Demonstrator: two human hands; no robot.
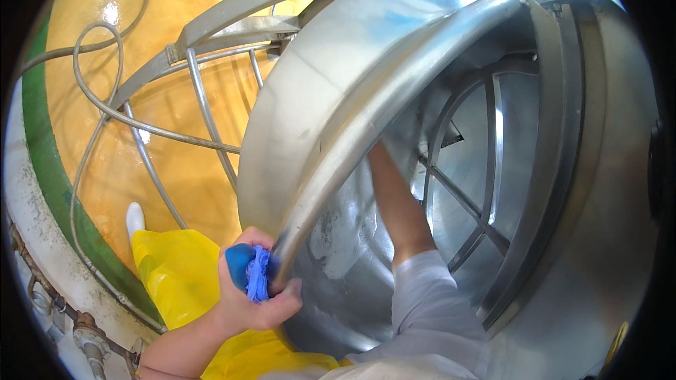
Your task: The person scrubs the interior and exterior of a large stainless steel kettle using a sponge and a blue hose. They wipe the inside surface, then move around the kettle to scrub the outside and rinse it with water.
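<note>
A large steel vessel point(320, 88), round and open-mouthed, is seen with its mouth turned toward the viewer. Inside it, a curved metal frame point(491, 148) with crossing bars is held, and its inner wall is marked by pale, wet-looking patches near the lower part of the rim point(405, 88). The mouth is entered by the right forearm point(401, 218), a pale sleeve point(429, 295) being worn above it; the right hand itself is hidden behind the rim, so how far it is open and what it holds cannot be told.

The left hand point(236, 306) is curled at the lower left end of the rim. A smooth blue piece point(240, 265) and a crumpled violet-blue wad point(258, 276) are gripped in it, side by side, with the wad toward the rim. A yellow apron point(176, 267) is seen below this hand. Beyond the vessel, a yellow floor point(183, 197) is crossed by a looped grey hose point(158, 131) and metal rails point(204, 109).
</note>
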